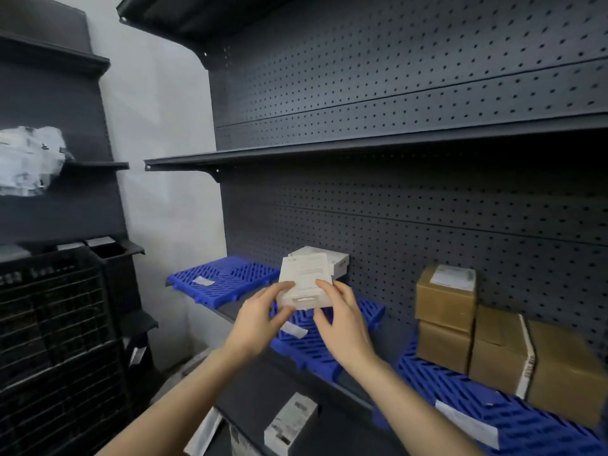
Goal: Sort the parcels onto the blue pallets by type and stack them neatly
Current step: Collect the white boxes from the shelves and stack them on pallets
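At the bottom centre of the frame, a small black-and-white box (291,422) is lying on the lower shelf, outside the sorting area. Above it, both forearms are reaching up toward mid-frame, where the left hand (263,319) and the right hand (342,327) are gripping a flat white labelled parcel (304,284) between them, thumbs pressing on its label face and fingers curling beneath. The parcel is being held tilted in the air over the middle blue pallet (312,350), not resting on it. Just behind it, a white box (332,258) of similar type is sitting against the pegboard panel (427,225). The left blue pallet (227,281) is carrying only a slip of paper, while the right blue pallet (460,399) is holding stacked brown cartons (445,297). In judgement, the placing step for a white parcel is in hand. The next move is calling for lowering it level beside or onto the white box, edges squared, and keeping it apart from the brown cartons.
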Action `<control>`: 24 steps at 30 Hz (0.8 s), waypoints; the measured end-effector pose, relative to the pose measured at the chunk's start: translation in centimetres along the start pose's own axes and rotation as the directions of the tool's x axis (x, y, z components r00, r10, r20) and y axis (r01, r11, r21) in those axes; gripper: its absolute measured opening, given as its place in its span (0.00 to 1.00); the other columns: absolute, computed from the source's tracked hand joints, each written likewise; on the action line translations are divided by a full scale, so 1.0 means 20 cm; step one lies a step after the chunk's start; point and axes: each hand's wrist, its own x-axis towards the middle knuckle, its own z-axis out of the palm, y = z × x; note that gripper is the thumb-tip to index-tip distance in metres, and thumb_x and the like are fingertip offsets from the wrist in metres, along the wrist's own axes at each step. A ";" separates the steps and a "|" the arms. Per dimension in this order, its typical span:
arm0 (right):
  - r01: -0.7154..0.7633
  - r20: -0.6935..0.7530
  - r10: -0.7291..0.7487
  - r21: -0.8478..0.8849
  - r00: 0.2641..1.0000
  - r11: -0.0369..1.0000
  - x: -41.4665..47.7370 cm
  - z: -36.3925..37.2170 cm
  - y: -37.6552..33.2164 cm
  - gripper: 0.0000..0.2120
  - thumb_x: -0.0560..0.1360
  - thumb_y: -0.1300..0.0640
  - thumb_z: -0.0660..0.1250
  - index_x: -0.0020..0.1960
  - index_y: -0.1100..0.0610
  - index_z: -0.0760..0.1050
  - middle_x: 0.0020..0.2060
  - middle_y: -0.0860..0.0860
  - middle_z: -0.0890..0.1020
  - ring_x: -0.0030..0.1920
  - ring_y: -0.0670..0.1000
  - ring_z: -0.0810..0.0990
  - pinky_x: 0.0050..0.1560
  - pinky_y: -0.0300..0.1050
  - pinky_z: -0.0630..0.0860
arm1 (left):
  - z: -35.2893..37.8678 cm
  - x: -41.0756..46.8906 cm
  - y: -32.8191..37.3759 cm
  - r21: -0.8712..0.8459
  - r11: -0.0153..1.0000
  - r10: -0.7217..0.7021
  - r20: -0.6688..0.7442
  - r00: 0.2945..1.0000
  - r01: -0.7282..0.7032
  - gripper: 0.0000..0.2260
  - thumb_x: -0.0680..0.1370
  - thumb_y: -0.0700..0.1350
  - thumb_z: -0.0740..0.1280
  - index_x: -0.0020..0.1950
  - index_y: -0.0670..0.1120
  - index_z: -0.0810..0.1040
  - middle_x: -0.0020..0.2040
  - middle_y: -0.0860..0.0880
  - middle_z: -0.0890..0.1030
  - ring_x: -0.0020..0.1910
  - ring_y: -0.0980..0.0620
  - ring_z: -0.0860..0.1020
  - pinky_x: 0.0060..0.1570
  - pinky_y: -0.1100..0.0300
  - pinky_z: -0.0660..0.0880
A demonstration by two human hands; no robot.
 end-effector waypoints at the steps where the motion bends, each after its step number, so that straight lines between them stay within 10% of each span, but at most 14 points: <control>1: -0.020 -0.011 0.020 -0.016 1.000 1.000 0.06 0.03 0.03 0.22 0.78 0.56 0.63 0.71 0.47 0.65 0.68 0.45 0.64 0.59 0.46 0.72 0.56 0.42 0.73 | 0.03 0.08 -0.05 -0.012 1.000 0.012 0.011 1.000 -0.012 0.18 0.77 0.51 0.67 0.66 0.59 0.71 0.60 0.58 0.77 0.53 0.57 0.77 0.52 0.59 0.75; 13: -0.245 -0.096 0.228 -0.246 0.969 0.938 0.69 0.41 0.36 0.25 0.79 0.54 0.60 0.74 0.44 0.59 0.71 0.46 0.60 0.49 0.46 0.75 0.49 0.40 0.76 | 0.29 0.88 -0.66 -0.170 0.976 0.174 0.210 0.962 -0.139 0.19 0.79 0.51 0.64 0.69 0.58 0.69 0.63 0.56 0.76 0.57 0.57 0.75 0.57 0.59 0.74; 17: -0.268 -0.131 0.237 -0.331 0.963 0.905 0.77 0.49 0.43 0.27 0.78 0.54 0.60 0.74 0.41 0.57 0.73 0.46 0.58 0.59 0.49 0.73 0.58 0.46 0.74 | 0.36 1.00 -0.76 -0.152 0.968 0.229 0.203 0.952 -0.201 0.19 0.79 0.49 0.64 0.70 0.55 0.69 0.49 0.55 0.73 0.47 0.56 0.71 0.51 0.59 0.72; 24: -0.263 -0.113 0.237 -0.420 0.965 0.869 0.82 0.55 0.44 0.31 0.79 0.54 0.60 0.76 0.40 0.50 0.76 0.49 0.54 0.75 0.51 0.55 0.74 0.53 0.57 | 0.41 1.06 -0.87 -0.213 0.951 0.266 0.199 0.943 -0.223 0.20 0.80 0.50 0.62 0.72 0.58 0.65 0.64 0.56 0.71 0.64 0.59 0.65 0.60 0.64 0.64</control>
